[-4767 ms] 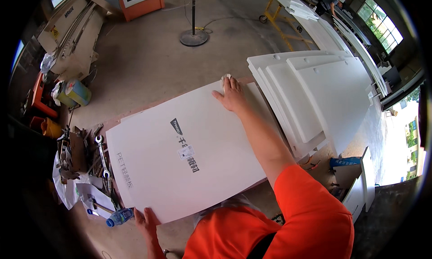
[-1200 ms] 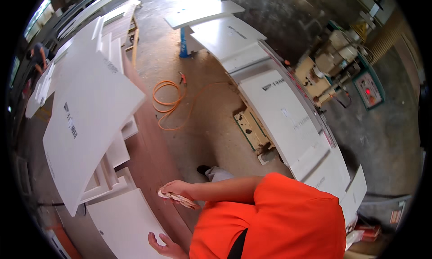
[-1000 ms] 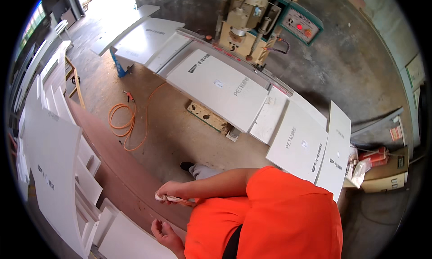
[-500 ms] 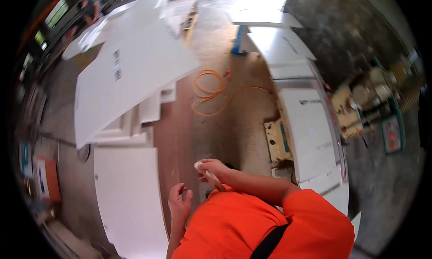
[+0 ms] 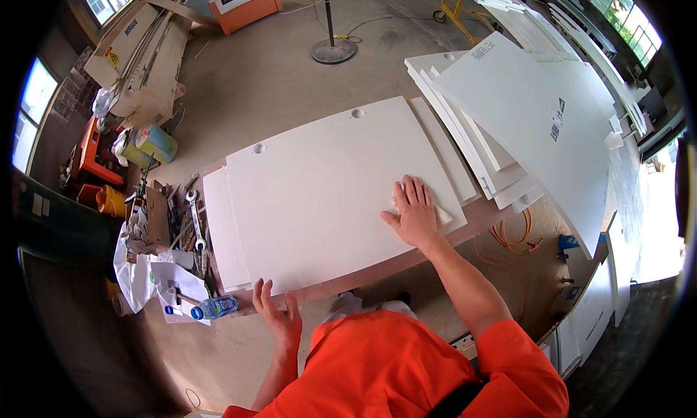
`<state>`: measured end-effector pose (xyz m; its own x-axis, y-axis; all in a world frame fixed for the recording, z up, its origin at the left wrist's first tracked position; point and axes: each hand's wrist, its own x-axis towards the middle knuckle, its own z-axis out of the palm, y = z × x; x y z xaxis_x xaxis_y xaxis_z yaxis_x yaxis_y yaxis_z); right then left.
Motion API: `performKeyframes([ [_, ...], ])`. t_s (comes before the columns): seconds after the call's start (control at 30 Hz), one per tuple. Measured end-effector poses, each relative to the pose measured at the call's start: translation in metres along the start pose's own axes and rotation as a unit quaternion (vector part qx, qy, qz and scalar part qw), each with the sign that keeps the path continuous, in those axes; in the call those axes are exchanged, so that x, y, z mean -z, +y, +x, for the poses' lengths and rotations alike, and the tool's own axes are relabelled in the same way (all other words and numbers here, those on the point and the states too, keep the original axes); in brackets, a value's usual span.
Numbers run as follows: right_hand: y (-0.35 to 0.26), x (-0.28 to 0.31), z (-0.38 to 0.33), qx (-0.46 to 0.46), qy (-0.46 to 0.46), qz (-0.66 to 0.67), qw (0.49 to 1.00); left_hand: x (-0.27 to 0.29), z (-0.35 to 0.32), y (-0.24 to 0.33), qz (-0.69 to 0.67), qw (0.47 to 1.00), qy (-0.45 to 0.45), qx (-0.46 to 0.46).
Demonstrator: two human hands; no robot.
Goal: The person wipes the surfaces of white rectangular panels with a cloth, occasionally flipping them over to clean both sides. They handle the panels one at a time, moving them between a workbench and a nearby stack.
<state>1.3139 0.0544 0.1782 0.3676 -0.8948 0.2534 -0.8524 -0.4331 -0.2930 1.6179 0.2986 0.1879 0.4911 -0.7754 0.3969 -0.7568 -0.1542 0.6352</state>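
Observation:
A white panel (image 5: 319, 193) with two round holes near its far edge lies on the workbench in front of me. My right hand (image 5: 416, 213) rests flat on its right part, fingers stretched out. Under that palm lies a whitish cloth (image 5: 444, 216), mostly hidden, its edges showing on both sides of the hand. My left hand (image 5: 279, 313) is raised at the panel's near edge, fingers apart, with nothing in it. I cannot tell whether its fingertips touch the panel. Another white panel (image 5: 218, 222) shows from beneath at the left.
White boards (image 5: 523, 106) are stacked at the right, one jutting out at an angle. A water bottle (image 5: 215, 307), a wrench (image 5: 194, 218) and assorted tools lie at the bench's left end. An orange hose (image 5: 519, 236) is coiled on the floor; a pole on a round base (image 5: 334, 51) stands beyond.
My view has swung left to the panel. My right hand, which held the cloth near my body, now lies flat over it on the panel. The left hand stays open.

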Motion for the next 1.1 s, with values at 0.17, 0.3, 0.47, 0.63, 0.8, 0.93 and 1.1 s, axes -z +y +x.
performKeyframes([
  [0.17, -0.01, -0.023, 0.047, 0.164, -0.12, 0.059, 0.977, -0.003, -0.01, -0.062, -0.175, 0.938, 0.054, 0.295],
  [0.3, -0.008, -0.051, 0.142, 0.08, -0.121, -0.021, 0.989, 0.003, -0.001, -0.072, -0.35, 0.826, 0.009, 0.441],
  [0.47, -0.174, -0.107, 0.206, 0.255, -0.181, -0.034, 0.949, 0.009, 0.007, -0.065, -0.373, 0.808, 0.027, 0.456],
  [0.63, -0.304, -0.162, 0.242, 0.38, -0.23, -0.018, 0.896, 0.005, 0.006, -0.06, -0.394, 0.781, 0.08, 0.478],
  [0.8, -0.349, -0.19, 0.315, 0.275, -0.222, -0.046, 0.934, -0.005, 0.007, -0.062, -0.418, 0.767, 0.118, 0.472],
  [0.93, -0.344, -0.175, 0.234, 0.415, -0.296, -0.045, 0.859, -0.005, 0.006, -0.06, -0.454, 0.742, 0.141, 0.474],
  [1.1, -0.35, -0.185, 0.322, 0.274, -0.232, -0.051, 0.932, -0.001, 0.008, -0.061, -0.458, 0.744, 0.107, 0.474],
])
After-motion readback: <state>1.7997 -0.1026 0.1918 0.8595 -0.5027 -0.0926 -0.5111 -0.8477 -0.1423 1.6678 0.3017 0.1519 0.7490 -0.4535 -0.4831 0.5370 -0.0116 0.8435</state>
